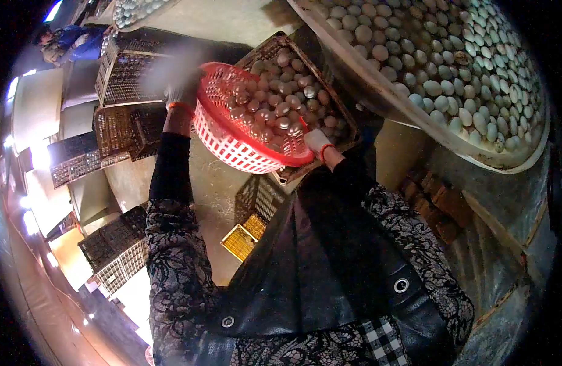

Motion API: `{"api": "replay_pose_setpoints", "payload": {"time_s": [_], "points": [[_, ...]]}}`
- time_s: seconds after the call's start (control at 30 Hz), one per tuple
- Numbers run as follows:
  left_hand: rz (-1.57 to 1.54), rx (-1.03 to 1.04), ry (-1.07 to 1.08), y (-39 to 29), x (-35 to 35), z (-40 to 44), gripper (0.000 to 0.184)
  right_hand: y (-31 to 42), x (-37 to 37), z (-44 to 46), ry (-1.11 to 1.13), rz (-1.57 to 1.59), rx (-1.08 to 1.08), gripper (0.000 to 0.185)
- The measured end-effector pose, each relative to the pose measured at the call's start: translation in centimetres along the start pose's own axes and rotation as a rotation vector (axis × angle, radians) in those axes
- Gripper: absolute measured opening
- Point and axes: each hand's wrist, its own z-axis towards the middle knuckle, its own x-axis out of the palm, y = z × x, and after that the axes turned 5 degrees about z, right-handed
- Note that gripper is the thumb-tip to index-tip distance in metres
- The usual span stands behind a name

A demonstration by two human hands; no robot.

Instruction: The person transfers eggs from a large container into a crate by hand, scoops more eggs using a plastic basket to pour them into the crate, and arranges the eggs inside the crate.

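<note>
A red plastic basket [232, 149] with slotted white-and-red sides is held tilted over a dark crate [348, 119]. Eggs [272, 100] lie in the basket and in the crate beyond its far side; where one group ends and the other starts is hard to tell. My left hand [184, 88], gloved and partly veiled by a pale blur, grips the basket's left rim. On the right rim, my right hand [318, 142] in a white glove is closed around the edge near the crate. Red bands circle both wrists.
A large pale tub [415, 125] full of eggs stands at right. Stacked crates [119, 131] line the left side, and a yellow crate [239, 241] sits on the floor. Bricks [436, 204] lie under the tub. Another person [71, 44] is at upper left.
</note>
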Motion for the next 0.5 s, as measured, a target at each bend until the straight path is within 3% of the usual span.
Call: {"api": "replay_pose_setpoints", "payload": {"time_s": [0.03, 0.1, 0.17, 0.27, 0.33, 0.43, 0.5], "points": [[-0.001, -0.001, 0.002, -0.9, -0.2, -0.5, 0.02, 0.0, 1.2, 0.1, 0.002, 0.0, 0.001, 0.018], [-0.328, -0.179, 0.159, -3.2, -0.3, -1.5, 0.02, 0.0, 2.7, -0.4, -0.05, -0.038, -0.044, 0.017], [-0.066, -0.062, 0.115, -2.7, 0.7, -0.9, 0.019, 0.4, 3.0, -1.5, -0.141, -0.037, -0.082, 0.017], [-0.003, 0.096, 0.147, -2.4, 0.8, -0.2, 0.02, 0.0, 1.9, -2.1, -0.022, -0.027, -0.134, 0.018], [0.09, 0.174, 0.133, -2.6, 1.3, -0.5, 0.02, 0.1, 1.8, -2.2, -0.003, 0.033, -0.048, 0.018], [-0.249, -0.14, 0.212, -2.7, 1.6, -0.9, 0.021, 0.8, 2.6, -2.1, 0.034, 0.044, -0.086, 0.018], [-0.17, -0.101, 0.162, -2.9, 2.3, -0.5, 0.02, 0.5, 3.8, -1.9, 0.064, 0.017, -0.148, 0.018]]}}
